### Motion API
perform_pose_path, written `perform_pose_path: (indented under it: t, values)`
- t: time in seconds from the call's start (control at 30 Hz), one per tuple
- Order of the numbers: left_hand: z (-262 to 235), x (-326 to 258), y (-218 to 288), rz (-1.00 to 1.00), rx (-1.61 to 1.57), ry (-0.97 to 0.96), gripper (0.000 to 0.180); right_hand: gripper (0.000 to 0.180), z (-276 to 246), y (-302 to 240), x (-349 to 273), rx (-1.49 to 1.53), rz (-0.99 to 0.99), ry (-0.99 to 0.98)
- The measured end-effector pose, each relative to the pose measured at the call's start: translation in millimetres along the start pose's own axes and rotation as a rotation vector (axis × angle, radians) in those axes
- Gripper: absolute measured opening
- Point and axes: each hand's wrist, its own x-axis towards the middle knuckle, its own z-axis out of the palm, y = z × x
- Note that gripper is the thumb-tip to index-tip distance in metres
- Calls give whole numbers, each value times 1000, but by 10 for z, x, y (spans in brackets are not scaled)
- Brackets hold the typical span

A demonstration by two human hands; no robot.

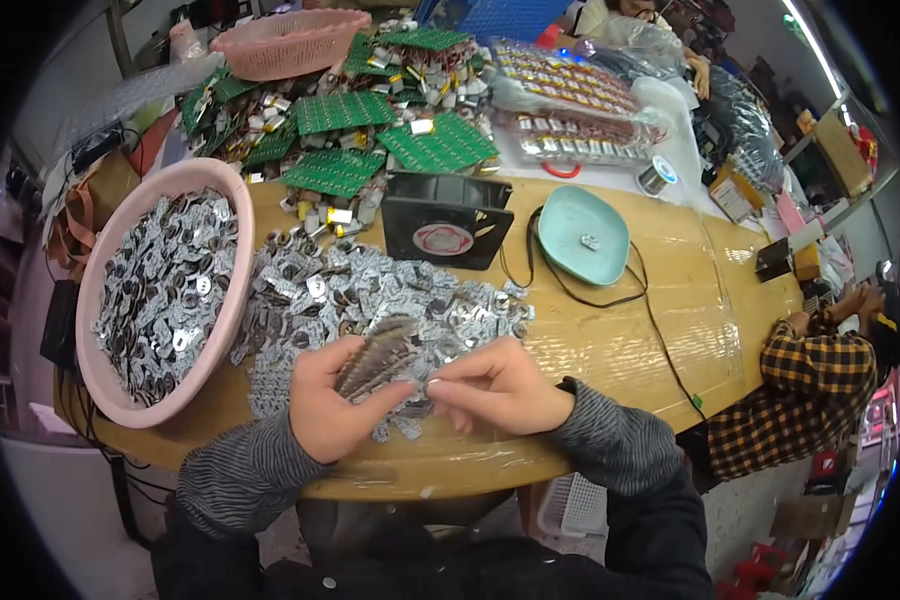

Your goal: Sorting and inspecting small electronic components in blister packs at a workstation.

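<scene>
Holding a fanned stack of parts (378,358), the left hand (328,412) grips it from below between thumb and fingers, apparently to keep the edges exposed toward the right hand (500,385). The right hand's thumb and forefinger are drawn together just beside the stack; whether they pinch a part cannot be told. The stack is held above the near side of the table (610,350). The loose pile (330,285) lies just beyond, presumably kept within easy reach, bounded by the basin (232,320) on the left and the fan (445,220) behind. Clearance is tight leftward; bare wood extends rightward, crossed by a cable (660,345). The table's near edge runs beneath both forearms.
</scene>
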Motion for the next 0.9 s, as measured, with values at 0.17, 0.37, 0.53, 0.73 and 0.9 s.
perform_pose_path:
  t: [0.17, 0.37, 0.53, 0.73, 0.9]
  values:
    - [31, 1, -40, 35, -19, -53, 27, 21, 8, 6, 26, 45, 21, -6]
    - [28, -15, -43, -47, 44, -98, 31, 15, 10, 11, 10, -51, 12, -18]
    - [84, -24, -51, -28, 107, -89, 25, 11, 65, 34, 3, -121, -46, 21]
    - [42, -45, -63, -270, -395, -119, 24, 15, 1, 55, -85, 153, -33, 114]
    - [-9, -43, -94, -294, -415, -178, 29, 16, -54, 30, -76, 163, 34, 175]
